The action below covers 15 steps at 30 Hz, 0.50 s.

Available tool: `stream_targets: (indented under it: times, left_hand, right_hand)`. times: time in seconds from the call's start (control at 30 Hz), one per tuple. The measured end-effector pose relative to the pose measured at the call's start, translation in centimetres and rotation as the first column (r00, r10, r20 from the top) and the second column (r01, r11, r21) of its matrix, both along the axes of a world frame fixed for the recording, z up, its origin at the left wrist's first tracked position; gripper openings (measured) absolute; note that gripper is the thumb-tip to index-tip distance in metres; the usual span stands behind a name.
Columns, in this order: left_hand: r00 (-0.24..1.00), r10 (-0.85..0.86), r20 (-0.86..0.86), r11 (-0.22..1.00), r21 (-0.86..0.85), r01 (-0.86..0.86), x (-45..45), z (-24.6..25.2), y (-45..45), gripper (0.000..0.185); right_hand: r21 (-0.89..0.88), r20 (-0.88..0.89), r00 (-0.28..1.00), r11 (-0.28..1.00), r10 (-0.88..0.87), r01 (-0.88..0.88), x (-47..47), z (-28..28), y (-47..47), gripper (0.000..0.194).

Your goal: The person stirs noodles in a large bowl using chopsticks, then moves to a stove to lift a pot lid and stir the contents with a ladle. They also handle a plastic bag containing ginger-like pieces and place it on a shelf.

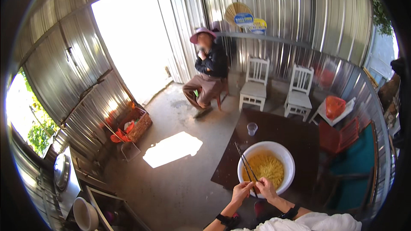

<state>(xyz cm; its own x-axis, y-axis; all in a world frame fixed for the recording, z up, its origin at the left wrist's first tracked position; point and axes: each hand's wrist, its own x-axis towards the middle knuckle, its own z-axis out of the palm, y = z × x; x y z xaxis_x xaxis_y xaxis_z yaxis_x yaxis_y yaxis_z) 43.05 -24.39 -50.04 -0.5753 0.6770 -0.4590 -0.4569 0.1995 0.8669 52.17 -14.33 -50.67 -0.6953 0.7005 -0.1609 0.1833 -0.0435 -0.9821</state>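
Note:
My left hand (241, 192) and my right hand (267, 188) meet at the near rim of a large white basin (291, 166). Their fingertips pinch a pair of long dark chopsticks (245, 162), which slant over the basin's left side. How the two sticks are shared between the hands is hard to make out. Inside the basin lies a heap of yellow, noodle-like food (269, 168). The basin stands on a dark brown table (289, 128). Behind it on the tabletop is a small clear cup (252, 128).
Beyond the table, a person (210, 61) in a hat sits on a chair. Two white chairs (253, 89) stand by the metal wall. A red bag (335, 107) rests at right. At left are a wicker basket (143, 123), a pot lid (62, 170) and a pale bowl (85, 215).

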Motion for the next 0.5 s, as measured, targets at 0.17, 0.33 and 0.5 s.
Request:
stream_targets:
  times: [0.17, 0.33, 0.5]
  left_hand:
    - [0.996, -0.071, -0.054, 0.986, 0.149, 0.078, 2.3, -1.2, 1.3, 0.021]
    - [0.966, -0.254, 0.058, 0.964, 0.092, 0.248, 3.0, -0.2, 2.8, 0.026]
    - [0.943, -0.297, -0.148, 0.946, 0.086, 0.311, 4.0, -1.1, 3.6, 0.027]
  right_hand:
    - [-0.294, -0.176, 0.976, 0.953, -0.130, 0.074, 2.8, -1.5, -0.8, 0.014]
    - [-0.206, -0.072, 0.956, 0.942, -0.285, 0.266, 4.0, 0.9, -1.5, 0.018]
    - [-0.262, -0.098, 0.912, 0.894, -0.398, 0.362, 4.6, 1.3, -1.6, 0.014]
